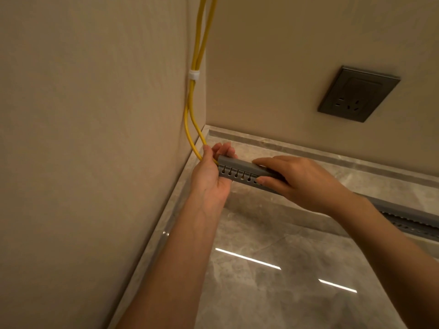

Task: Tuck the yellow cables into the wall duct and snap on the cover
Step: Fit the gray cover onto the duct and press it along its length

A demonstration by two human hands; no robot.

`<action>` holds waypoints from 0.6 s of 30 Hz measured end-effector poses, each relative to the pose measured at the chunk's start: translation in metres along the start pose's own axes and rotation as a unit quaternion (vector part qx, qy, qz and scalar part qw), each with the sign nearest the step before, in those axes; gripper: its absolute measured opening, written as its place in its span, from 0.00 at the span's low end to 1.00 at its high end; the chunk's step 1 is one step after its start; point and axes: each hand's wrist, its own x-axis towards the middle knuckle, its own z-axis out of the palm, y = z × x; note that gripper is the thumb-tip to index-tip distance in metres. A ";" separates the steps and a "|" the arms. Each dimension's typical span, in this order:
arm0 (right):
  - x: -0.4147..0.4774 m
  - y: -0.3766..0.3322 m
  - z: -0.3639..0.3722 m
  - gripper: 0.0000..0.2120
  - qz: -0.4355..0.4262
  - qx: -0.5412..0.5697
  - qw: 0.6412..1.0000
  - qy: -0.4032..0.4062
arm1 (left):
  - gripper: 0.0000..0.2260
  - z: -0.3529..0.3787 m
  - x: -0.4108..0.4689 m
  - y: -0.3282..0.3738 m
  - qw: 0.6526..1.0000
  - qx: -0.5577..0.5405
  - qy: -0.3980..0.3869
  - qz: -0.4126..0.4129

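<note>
Right hand: centre frame, we pinch the grey duct, fingers on top, thumb beneath.
Left hand: curled round the duct's end, where the yellow cables enter.
Handling: we judge the duct light and stiff, the cables springy; grip near the end.
Hidden: the cables' run inside; the duct is cut off at the right edge.

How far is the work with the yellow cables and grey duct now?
Done: the yellow cables pass a white clip and enter the grey duct at its end. In hand: the left hand grips that end; the right hand pinches the cover onto it. Left: perhaps seating the cover farther right; I cannot tell there.
</note>
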 end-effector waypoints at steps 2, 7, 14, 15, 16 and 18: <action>0.000 -0.006 -0.001 0.24 -0.007 -0.026 0.999 0.032 | 0.17 0.002 0.000 0.001 0.999 -0.040 -0.002 -0.020; 0.003 -0.031 0.013 0.25 -0.019 -0.091 0.990 0.104 | 0.18 0.008 0.003 0.001 0.999 -0.040 0.002 -0.020; 0.006 -0.038 0.020 0.12 0.012 -0.094 0.977 0.192 | 0.18 0.002 0.000 0.001 0.998 -0.039 -0.045 -0.020; 0.006 -0.037 0.019 0.12 0.016 -0.084 0.978 0.190 | 0.17 -0.001 -0.003 0.001 0.997 -0.031 -0.068 -0.016; 0.006 -0.037 0.019 0.13 0.023 -0.072 0.979 0.187 | 0.16 -0.006 -0.005 0.001 0.995 -0.020 -0.095 -0.009; 0.007 -0.037 0.018 0.13 0.037 -0.052 0.980 0.188 | 0.13 -0.018 -0.012 -0.002 0.988 0.000 -0.156 0.012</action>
